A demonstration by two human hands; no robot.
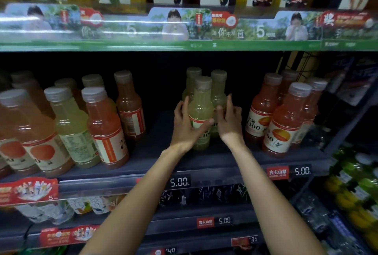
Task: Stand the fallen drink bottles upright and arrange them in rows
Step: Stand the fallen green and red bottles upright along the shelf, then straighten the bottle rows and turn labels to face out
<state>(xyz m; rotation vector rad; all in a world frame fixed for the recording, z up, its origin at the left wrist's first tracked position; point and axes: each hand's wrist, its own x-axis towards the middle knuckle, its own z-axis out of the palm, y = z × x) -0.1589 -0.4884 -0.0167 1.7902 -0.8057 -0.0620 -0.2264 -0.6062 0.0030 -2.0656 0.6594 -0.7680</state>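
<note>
1. Nearest the camera, a price rail (204, 181) on the shelf edge carries tags reading 5.00.
2. A person's left hand (185, 125) grips the front pale yellow-green bottle (201, 109), thumb curled across its label and fingers wrapped behind its left side.
3. The right hand (230, 119) sits just beside that bottle, fingers raised and loosely spread against the yellow-green bottle behind it (218, 91); whether it truly clasps it cannot be told.
4. The held bottle stands upright mid-shelf on the dark shelf (163, 158), in front of two more of its kind.
5. Left, orange and yellow-green bottles (106, 128) stand in mixed order; right, orange bottles (282, 123) stand in a cluster.
6. Above, a green promotional strip (184, 29) spans the upper shelf.
</note>
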